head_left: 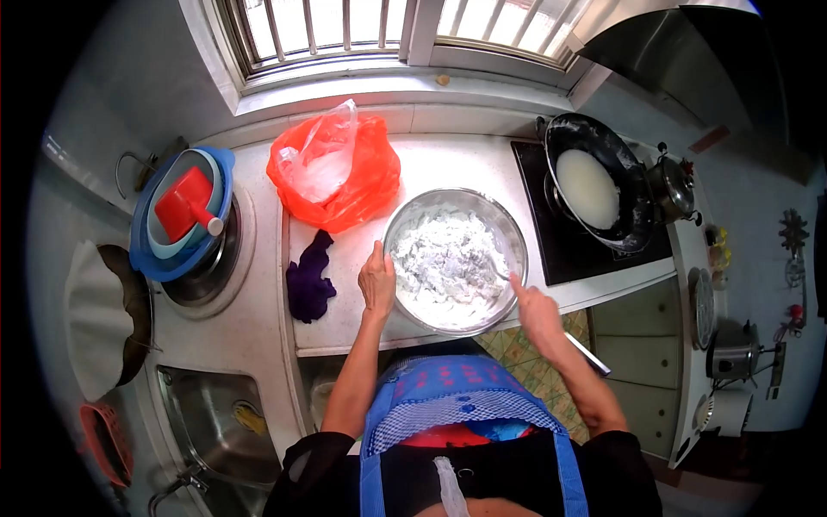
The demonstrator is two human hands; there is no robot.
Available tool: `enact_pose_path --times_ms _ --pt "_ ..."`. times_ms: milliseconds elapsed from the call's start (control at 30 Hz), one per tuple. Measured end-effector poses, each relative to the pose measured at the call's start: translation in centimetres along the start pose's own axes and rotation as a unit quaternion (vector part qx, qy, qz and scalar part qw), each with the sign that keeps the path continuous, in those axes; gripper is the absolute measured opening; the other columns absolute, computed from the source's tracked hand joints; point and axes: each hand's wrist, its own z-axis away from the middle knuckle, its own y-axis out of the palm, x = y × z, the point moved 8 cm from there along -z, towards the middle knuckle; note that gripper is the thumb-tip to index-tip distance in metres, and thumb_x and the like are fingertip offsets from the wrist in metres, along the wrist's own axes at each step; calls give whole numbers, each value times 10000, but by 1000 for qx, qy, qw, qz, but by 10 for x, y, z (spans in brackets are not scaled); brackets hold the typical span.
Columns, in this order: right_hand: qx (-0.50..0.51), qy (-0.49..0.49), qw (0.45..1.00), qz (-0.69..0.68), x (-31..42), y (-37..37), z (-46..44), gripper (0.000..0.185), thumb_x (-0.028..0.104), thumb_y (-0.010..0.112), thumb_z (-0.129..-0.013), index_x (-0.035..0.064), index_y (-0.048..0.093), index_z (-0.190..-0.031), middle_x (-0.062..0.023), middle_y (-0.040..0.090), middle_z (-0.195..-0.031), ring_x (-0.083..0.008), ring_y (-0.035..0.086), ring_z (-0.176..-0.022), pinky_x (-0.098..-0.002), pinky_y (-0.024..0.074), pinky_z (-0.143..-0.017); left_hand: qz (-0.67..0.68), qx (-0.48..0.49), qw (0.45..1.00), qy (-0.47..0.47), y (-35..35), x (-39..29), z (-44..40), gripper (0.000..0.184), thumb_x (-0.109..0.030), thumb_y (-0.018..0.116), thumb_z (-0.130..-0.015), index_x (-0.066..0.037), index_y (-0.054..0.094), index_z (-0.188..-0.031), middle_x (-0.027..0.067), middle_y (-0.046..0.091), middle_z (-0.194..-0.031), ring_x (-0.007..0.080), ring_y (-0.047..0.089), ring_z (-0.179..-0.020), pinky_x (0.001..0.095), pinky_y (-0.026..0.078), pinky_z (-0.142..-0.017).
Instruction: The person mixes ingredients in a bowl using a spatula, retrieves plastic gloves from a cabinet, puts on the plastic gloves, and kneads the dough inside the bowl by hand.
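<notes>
A large steel bowl [519, 244] on the white counter holds a lumpy white, floury mixture [448, 258]. My left hand [377, 280] grips the bowl's left rim, thumb side against the metal. At the lower right rim, my right hand [538, 317] is closed around a utensil, whose metal part reaches into the mixture; its far end shows below the hand. A red plastic bag [370, 172] with a clear bag of white contents stands behind the bowl to the left. A crumpled purple cloth [310, 280] lies left of my left hand.
On the right, a black wok [633, 185] with whitish liquid sits on a black stove [560, 254], beside a small pot [672, 188]. Stacked basins [226, 177] with a red scoop [183, 204] are at left, above a sink [215, 439]. A window is behind the counter.
</notes>
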Motion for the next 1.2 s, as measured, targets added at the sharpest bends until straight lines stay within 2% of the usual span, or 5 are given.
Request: enact_pose_path --times_ms 233,600,833,967,1200 --pt "-65 -65 996 7 90 44 -44 475 8 475 -820 -11 417 -1291 -185 563 -745 -277 638 -585 -348 506 -453 -20 -47 998 23 -5 -6 1 343 -41 523 -837 41 488 -1168 233 599 -784 390 595 -708 447 450 -615" --pt "-145 -169 972 78 118 63 -18 436 96 488 -827 28 486 -1257 -55 482 -688 -148 538 -515 -283 471 -418 -38 -45 997 43 -8 2 -42 291 -106 549 -857 -26 566 -1136 226 618 -859 371 609 -774 424 462 -663" --pt "27 -227 970 78 51 31 3 517 25 477 -811 24 400 -1322 -143 548 -728 -250 598 -576 -348 479 -455 -44 -26 994 100 -8 1 -46 242 -81 549 -842 -30 551 -1079 177 618 -813 361 602 -746 434 458 -633" --pt "16 -198 980 1 46 -7 -10 479 9 462 -818 -15 396 -1292 -207 577 -749 -360 612 -608 -440 484 -525 -16 -9 997 73 -12 5 -39 234 -102 538 -853 -31 552 -1076 182 603 -787 357 600 -731 439 452 -621" --pt "-45 -159 985 -40 93 -2 -97 233 38 431 -865 -72 525 -1047 -227 600 -686 -352 627 -621 -429 494 -523 5 -24 998 66 -14 9 -33 213 -147 512 -892 -29 567 -1060 175 593 -756 349 594 -708 420 451 -612"
